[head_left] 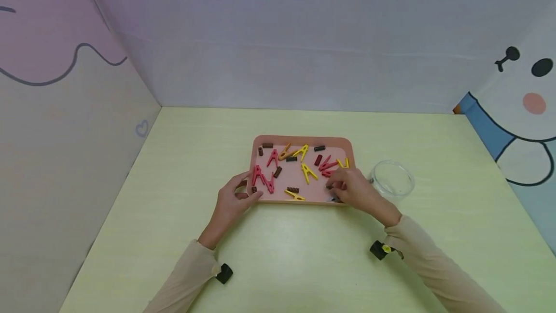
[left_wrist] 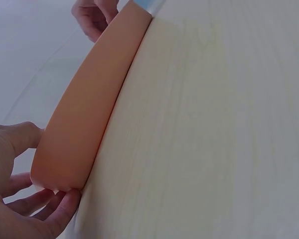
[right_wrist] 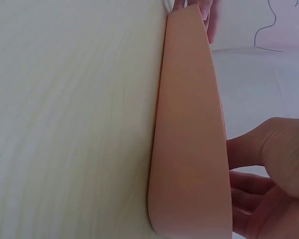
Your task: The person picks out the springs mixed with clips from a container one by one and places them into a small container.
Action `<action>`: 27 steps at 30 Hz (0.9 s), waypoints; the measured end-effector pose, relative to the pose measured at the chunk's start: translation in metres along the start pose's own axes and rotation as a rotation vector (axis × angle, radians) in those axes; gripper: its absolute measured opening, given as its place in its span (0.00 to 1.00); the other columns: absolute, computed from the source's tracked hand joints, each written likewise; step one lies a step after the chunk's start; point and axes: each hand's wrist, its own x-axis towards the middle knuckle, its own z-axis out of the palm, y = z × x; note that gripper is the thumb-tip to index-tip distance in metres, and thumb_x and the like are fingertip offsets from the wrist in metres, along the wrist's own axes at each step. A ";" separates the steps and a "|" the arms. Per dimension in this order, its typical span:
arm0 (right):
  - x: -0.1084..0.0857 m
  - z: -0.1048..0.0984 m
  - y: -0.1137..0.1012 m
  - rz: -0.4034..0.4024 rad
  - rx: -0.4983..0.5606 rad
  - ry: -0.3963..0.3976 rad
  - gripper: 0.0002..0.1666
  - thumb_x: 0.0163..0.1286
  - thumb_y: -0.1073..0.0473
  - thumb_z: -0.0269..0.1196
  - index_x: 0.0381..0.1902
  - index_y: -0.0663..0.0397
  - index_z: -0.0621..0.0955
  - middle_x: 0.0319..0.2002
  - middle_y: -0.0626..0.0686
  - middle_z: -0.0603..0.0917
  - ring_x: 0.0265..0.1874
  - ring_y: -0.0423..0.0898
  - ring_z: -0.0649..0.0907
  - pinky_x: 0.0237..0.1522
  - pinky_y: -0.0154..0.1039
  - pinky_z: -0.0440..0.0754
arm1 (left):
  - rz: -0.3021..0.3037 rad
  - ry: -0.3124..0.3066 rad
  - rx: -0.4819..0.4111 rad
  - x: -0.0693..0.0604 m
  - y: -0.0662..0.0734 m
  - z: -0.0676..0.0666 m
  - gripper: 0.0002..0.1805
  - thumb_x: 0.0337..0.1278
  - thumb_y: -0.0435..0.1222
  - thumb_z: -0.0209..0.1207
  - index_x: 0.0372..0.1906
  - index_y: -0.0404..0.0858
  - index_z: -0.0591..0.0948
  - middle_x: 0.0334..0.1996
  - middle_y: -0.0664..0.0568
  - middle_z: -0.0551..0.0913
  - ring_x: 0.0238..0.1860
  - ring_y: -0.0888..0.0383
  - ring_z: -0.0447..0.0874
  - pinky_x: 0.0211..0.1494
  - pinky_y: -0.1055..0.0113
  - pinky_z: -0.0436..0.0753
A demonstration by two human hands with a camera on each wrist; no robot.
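A pink tray [head_left: 304, 140] sits flat on the pale table [head_left: 278, 260]. Lots of little things lie in it, all mixed up: red clips [head_left: 256, 175], yellow clips [head_left: 306, 170], one orange clip [head_left: 284, 153] and small dark coils [head_left: 278, 172]. Most red clips lie at the left and right ends. At the front, one yellow clip lies just beside a brown coil. The left hand [head_left: 232, 197] holds the tray's left end, with its thumb on the rim and its fingers around the outside. The right hand [head_left: 354, 190] reaches into the front right corner. Its fingers bend down close together, but I cannot tell if they hold anything. A clear round dish [head_left: 393, 180] stands near the tray's right end.
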 end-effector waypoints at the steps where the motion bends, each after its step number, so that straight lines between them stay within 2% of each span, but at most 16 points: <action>1: 0.000 0.001 0.001 -0.002 0.003 0.001 0.08 0.56 0.72 0.65 0.32 0.58 0.86 0.28 0.49 0.81 0.26 0.44 0.75 0.27 0.33 0.76 | -0.002 -0.001 0.002 0.000 0.000 0.000 0.34 0.51 0.41 0.68 0.65 0.46 0.71 0.59 0.51 0.73 0.52 0.52 0.77 0.44 0.66 0.83; 6: 0.001 0.005 0.002 -0.015 0.015 -0.002 0.10 0.55 0.75 0.62 0.32 0.60 0.86 0.30 0.51 0.82 0.28 0.45 0.75 0.26 0.33 0.74 | -0.016 -0.005 0.006 0.000 0.000 0.000 0.34 0.51 0.41 0.68 0.66 0.47 0.71 0.60 0.51 0.72 0.53 0.52 0.76 0.44 0.66 0.83; 14: 0.003 0.009 -0.001 -0.025 0.037 -0.021 0.10 0.55 0.74 0.65 0.35 0.61 0.85 0.29 0.51 0.81 0.28 0.44 0.74 0.25 0.32 0.75 | -0.009 -0.009 -0.004 -0.001 0.001 -0.001 0.34 0.52 0.41 0.68 0.66 0.46 0.71 0.59 0.51 0.73 0.52 0.53 0.76 0.45 0.66 0.83; 19: 0.007 0.012 -0.002 -0.041 0.032 -0.039 0.09 0.55 0.72 0.67 0.35 0.59 0.86 0.31 0.51 0.83 0.29 0.45 0.75 0.28 0.33 0.77 | -0.010 -0.007 0.002 -0.001 0.001 0.000 0.34 0.52 0.41 0.68 0.66 0.47 0.71 0.60 0.52 0.73 0.53 0.53 0.76 0.45 0.65 0.83; 27: 0.009 0.013 -0.003 0.002 -0.010 -0.023 0.05 0.56 0.68 0.69 0.33 0.58 0.86 0.32 0.50 0.83 0.30 0.44 0.76 0.31 0.34 0.77 | 0.000 -0.011 -0.007 0.000 0.000 0.000 0.33 0.52 0.41 0.68 0.65 0.47 0.71 0.59 0.51 0.73 0.52 0.52 0.77 0.45 0.65 0.83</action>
